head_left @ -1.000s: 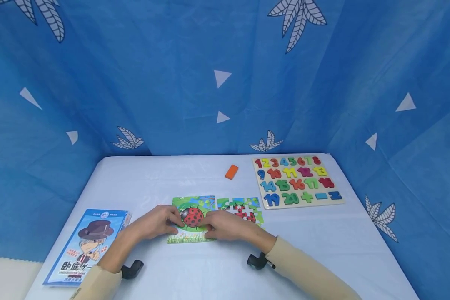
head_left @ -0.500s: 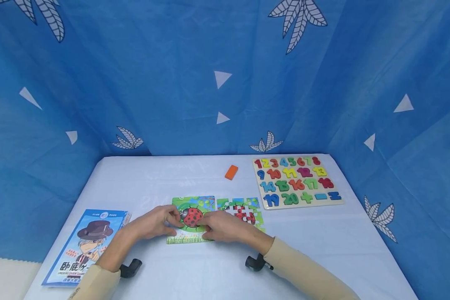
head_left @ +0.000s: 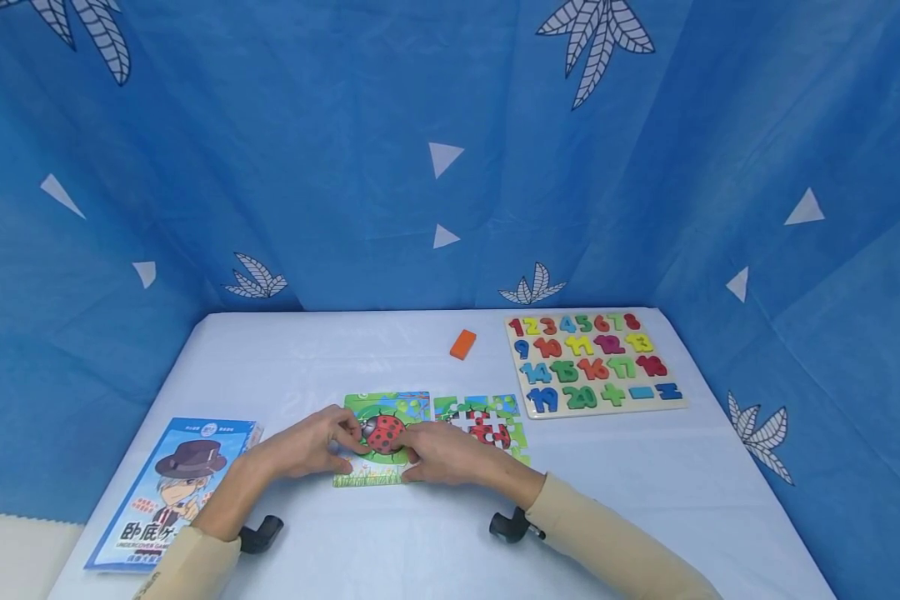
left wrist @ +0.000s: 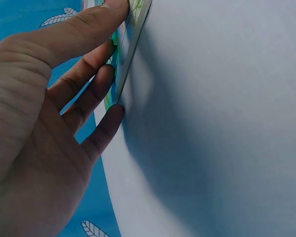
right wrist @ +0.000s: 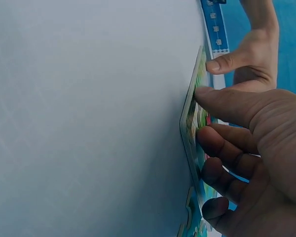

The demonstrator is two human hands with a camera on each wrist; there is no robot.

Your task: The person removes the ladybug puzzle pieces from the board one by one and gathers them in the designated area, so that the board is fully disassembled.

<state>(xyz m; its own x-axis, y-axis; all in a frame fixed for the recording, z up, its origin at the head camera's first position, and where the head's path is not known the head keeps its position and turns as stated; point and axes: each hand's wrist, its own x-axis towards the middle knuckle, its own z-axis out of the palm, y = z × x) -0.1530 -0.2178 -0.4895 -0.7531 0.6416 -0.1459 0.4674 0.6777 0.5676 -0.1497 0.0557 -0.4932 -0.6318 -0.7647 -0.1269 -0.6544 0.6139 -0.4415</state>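
A ladybug picture puzzle [head_left: 382, 461] lies on the white table in the middle of the head view, with a grassy strip along its near edge. My left hand [head_left: 311, 442] rests its fingertips on the puzzle's left part. From the right, my right hand [head_left: 450, 452] touches the picture with index finger and thumb, which stand apart. The right wrist view shows several fingertips [right wrist: 209, 136] against the board's face. In the left wrist view the little finger meets the board's edge [left wrist: 130, 59]. Whether a piece lies under my fingers is hidden.
Right of the board lies a second ladybug puzzle [head_left: 519, 410], with white gaps among its pieces, partly behind my right hand. A wooden number board [head_left: 606, 398] sits at the back right, an orange block [head_left: 462, 344] beyond the puzzles. On the left lies a blue game box [head_left: 187, 492].
My right hand has shifted very slightly left across the ladybug picture. The left hand stays almost where it was, and the puzzles lie in the same places.
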